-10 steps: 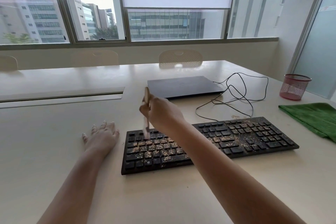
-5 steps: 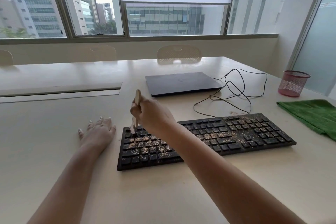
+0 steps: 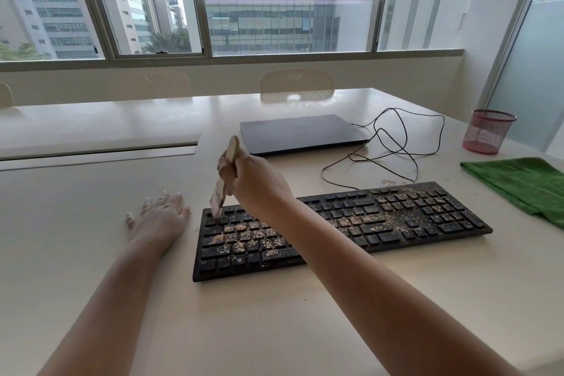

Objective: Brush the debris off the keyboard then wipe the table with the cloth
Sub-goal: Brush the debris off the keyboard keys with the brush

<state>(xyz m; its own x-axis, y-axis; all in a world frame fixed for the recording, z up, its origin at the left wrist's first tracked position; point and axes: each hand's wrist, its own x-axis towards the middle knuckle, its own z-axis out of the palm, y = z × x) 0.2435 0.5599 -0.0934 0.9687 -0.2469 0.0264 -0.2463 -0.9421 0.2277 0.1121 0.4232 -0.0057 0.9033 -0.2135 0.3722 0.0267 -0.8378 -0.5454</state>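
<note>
A black keyboard lies across the white table, its keys strewn with tan crumbs of debris. My right hand grips a small wooden-handled brush, held nearly upright, with its bristles down on the keyboard's far left corner. My left hand rests flat on the table just left of the keyboard, fingers spread. A folded green cloth lies at the right edge of the table, apart from both hands.
A shut dark laptop sits behind the keyboard, with a looping black cable to its right. A pink mesh cup stands at the far right. A few crumbs lie on the table behind the keyboard. Chair backs line the far side.
My right hand has carried the brush leftward along the top key rows to the keyboard's far left corner. My left hand has stayed flat on the table.
</note>
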